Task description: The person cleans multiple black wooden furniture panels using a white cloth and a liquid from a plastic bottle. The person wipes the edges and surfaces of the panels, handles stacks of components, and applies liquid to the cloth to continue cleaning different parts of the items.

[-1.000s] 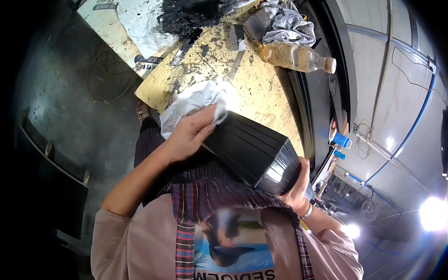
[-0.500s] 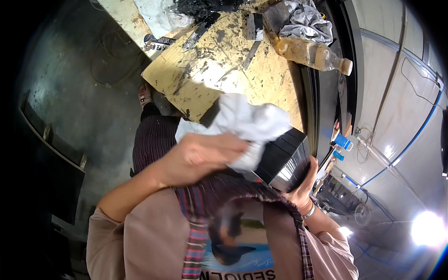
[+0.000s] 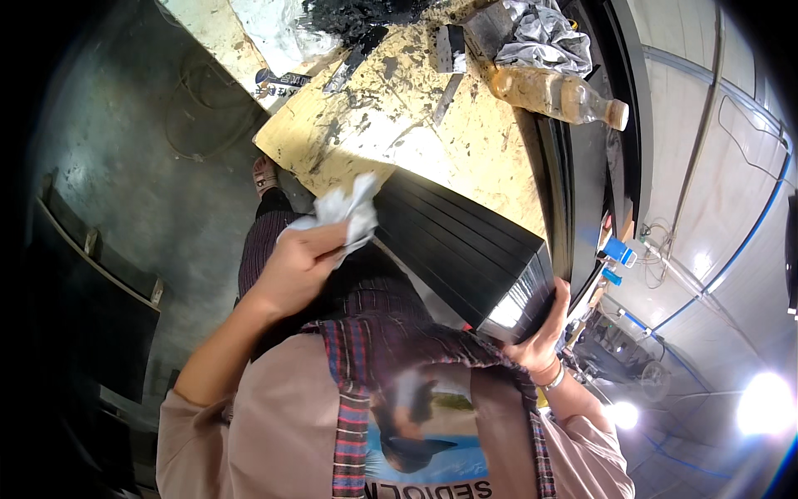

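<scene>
My left hand point(image 3: 301, 262) is closed round a crumpled white cloth point(image 3: 359, 212), just off the left end of a stack of black boards point(image 3: 453, 245). The stack is long and block-like, with straight seams between its layers. It lies slanted across the near edge of the worktable point(image 3: 391, 108), close to my lap. My right hand point(image 3: 544, 328) is pressed on the stack's glossy right end, thumb stretched up along it. The other fingers of that hand are mostly hidden behind the stack.
A cloudy plastic bottle point(image 3: 561, 96) lies at the table's right edge, beside a crumpled grey sheet point(image 3: 544, 41). Black residue point(image 3: 366, 17) and a white plastic bag point(image 3: 278, 33) lie at the far side. Tall dark panels point(image 3: 582, 200) stand along the right.
My left hand has moved left with the cloth, off the stack's top, uncovering its black surface. My right hand stays at the stack's right end.
</scene>
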`<state>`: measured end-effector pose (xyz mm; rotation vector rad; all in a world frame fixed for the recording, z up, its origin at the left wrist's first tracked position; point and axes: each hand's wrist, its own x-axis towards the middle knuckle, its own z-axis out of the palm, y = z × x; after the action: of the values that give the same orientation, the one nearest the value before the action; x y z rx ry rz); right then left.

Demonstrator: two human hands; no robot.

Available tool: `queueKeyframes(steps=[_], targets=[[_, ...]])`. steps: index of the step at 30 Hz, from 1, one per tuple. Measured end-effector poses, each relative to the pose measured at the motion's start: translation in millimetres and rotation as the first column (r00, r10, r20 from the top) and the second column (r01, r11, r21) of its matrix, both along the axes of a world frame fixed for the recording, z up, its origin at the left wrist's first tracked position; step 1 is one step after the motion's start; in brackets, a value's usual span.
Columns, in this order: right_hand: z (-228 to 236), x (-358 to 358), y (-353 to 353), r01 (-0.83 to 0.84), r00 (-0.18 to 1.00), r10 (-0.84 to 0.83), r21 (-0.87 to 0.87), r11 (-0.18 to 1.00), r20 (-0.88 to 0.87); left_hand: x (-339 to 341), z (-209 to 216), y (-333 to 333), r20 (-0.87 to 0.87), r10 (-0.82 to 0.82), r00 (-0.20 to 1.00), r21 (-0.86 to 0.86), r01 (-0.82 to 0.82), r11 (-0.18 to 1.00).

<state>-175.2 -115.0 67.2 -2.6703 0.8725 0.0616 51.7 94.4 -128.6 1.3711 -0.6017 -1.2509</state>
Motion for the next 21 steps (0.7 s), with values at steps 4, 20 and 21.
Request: queueKeyframes(steps=[4,20,21], targets=[[-2,1,3,0.023,1.000,-0.024,-0.027,0.999,-0.020,23,24,-3,-0.363,0.220,0.905,0.039,-0.221,0.974],[3,-18,-2,0.052,0.995,-0.045,0.079,0.996,-0.088,19,17,-78,0.129,-0.018,0.991,-0.240,0.049,0.970],[4,-13,0,0.055,0.992,-0.049,0.053,0.997,-0.117,17,12,-73,0.123,0.023,0.992,-0.223,0.005,0.975]])
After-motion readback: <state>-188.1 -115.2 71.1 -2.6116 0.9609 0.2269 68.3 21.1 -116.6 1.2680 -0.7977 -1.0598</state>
